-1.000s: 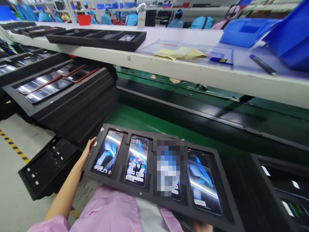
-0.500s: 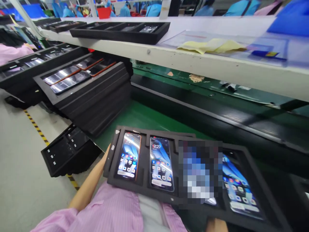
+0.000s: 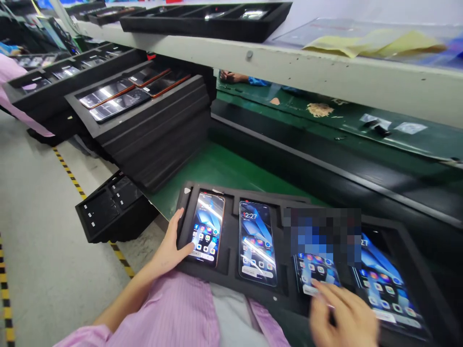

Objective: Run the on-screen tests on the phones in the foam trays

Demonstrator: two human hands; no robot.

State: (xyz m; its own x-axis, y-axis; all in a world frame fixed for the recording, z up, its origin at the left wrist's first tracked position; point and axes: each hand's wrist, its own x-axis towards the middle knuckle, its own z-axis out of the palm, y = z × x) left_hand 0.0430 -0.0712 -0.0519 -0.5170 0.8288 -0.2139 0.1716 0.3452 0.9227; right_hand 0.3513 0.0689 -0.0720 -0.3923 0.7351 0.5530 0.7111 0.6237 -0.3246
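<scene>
A black foam tray lies in front of me with several lit smartphones in its slots. My left hand is at the tray's left end, thumb and finger apart. Its thumb reaches the lower edge of the leftmost, orange-edged phone. The second phone shows 12:27. Over the lower end of the third phone is my right hand, fingers bent with a gap between them and a fingertip at the screen. Blurred blocks hide that phone's top. The rightmost phone lies beside this hand.
Stacked black trays with dark-screened phones stand at the back left. More trays sit lower, near the floor. A white shelf crosses above a black conveyor belt. Beyond it shows another person's hand.
My left hand has come into view onto the tray's left end. The right hand has risen from below the tray to the third phone. The view has shifted, and another person's hand appears behind the belt.
</scene>
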